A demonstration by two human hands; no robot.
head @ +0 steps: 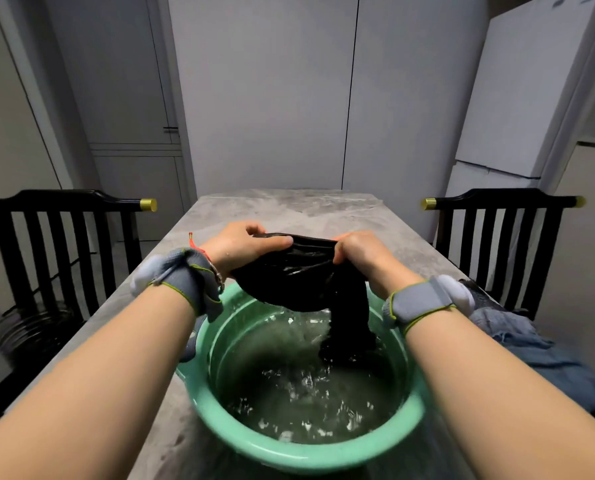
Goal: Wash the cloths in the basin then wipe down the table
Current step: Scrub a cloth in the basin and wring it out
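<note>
The marbled grey worktop (282, 209) carries a green basin (289, 459) of churning water. Over it hangs a wet black cloth (299, 271), tail dipped in (so drips fall back, I judge). The left grip (244, 245) and right grip (362, 251) each clench its bunched top, likely wringing.
</note>
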